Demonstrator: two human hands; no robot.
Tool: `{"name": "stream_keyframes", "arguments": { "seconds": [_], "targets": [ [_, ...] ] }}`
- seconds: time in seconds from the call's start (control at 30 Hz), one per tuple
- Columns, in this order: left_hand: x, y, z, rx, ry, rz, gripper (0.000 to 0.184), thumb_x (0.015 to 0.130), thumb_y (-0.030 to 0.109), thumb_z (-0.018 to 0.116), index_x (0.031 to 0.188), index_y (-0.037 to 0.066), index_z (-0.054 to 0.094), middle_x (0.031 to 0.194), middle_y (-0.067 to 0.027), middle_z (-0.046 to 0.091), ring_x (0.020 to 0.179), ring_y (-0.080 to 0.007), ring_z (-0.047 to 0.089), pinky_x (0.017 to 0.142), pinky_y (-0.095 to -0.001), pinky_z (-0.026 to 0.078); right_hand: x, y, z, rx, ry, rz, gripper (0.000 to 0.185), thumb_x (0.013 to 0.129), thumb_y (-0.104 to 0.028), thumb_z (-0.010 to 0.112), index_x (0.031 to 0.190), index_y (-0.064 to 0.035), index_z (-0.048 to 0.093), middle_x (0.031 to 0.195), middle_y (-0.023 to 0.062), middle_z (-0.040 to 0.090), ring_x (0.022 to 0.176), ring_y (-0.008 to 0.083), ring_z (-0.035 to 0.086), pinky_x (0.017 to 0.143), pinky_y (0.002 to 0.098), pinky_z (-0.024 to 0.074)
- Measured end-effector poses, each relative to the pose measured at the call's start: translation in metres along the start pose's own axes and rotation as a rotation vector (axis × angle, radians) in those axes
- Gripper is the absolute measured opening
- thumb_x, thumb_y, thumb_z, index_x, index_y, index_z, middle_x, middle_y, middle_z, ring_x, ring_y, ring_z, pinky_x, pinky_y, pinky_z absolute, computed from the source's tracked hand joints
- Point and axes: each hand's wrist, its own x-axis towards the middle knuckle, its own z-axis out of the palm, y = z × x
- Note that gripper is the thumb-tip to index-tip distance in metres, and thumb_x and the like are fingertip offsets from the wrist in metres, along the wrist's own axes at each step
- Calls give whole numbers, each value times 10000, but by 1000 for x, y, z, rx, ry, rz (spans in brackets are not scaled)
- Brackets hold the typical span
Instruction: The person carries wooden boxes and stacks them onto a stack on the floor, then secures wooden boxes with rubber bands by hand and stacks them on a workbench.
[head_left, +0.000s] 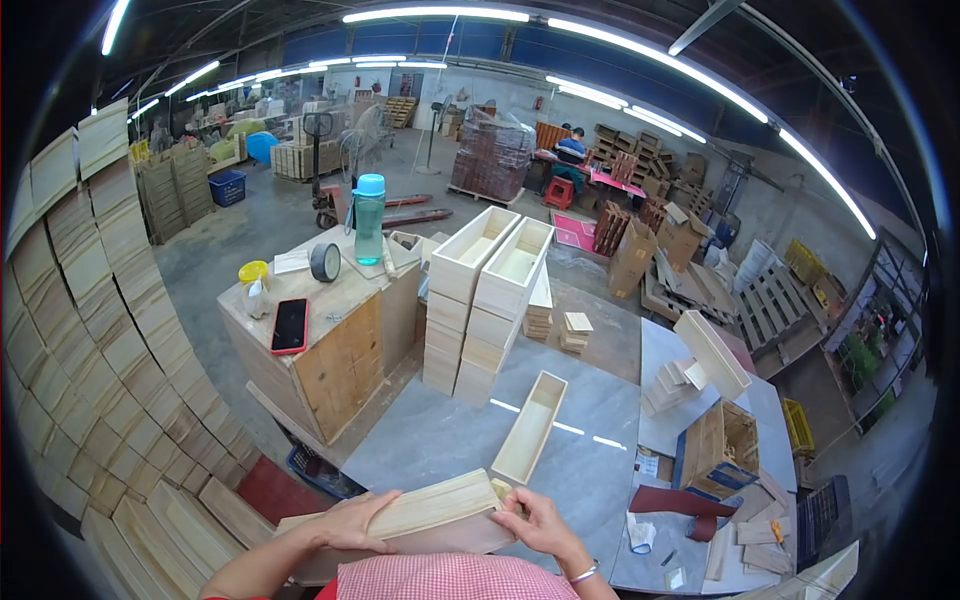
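"What are the fingers of the left hand doing?"

"They're clamped on a long wooden box. The thumb is spread away from the other fingers."

"And the right hand?"

"Its fingers are bent and close together, by the other end of the box. There's a small yellowish bit next to them. I can't tell if they're pinching it. A shiny bracelet is on that wrist."

"Where is the box?"

"Right in front of the red checked apron, near the edge of the gray table."

"What's past it?"

"An open box lies on the table. Behind that, two tall piles of boxes stand side by side."

"What's over on the left?"

"A wooden stand. It has a red-edged phone and a bottle with a blue top on it."

"And on the right?"

"A curled brown sheet, near a wooden crate."

"What's far away?"

"A person in blue, near a red stool."
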Motion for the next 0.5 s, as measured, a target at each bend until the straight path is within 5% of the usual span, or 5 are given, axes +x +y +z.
{"name": "stream_keyframes", "arguments": {
  "seconds": [0.2,0.23,0.3,0.5],
  "targets": [
    [11,-12,16,-141,61,42,1040,671,515,722,1463,29,257,1233,-288,497,1191,-384,480,999,-415,375,-41,-18,21,148,65,-19,233,897,-185,682,806,-53,513,667,-38,475,643,56,441,568,236,398],
    [10,-16,19,-222,91,-80,1058,669,491,740,1469,16,238,1280,-291,468,1230,-380,452,1027,-408,355,-52,-31,38,572,-78,145,235,923,-191,656,807,-55,503,683,-33,486,663,55,451,591,235,408],
    [6,-22,19,-381,160,-320,1097,664,443,776,1480,-11,200,1374,-297,408,1310,-373,396,1082,-395,315,-49,-25,32,307,-143,203,230,929,-187,648,819,-58,493,695,-31,487,684,56,455,605,236,409],
    [-17,18,-18,-434,316,150,1309,560,353,884,1490,-77,69,1558,-243,129,1460,-280,125,1176,-342,119,-16,-18,77,159,-446,6,315,979,-332,541,832,-74,435,678,37,462,675,132,461,609,312,422]
  ]
}}
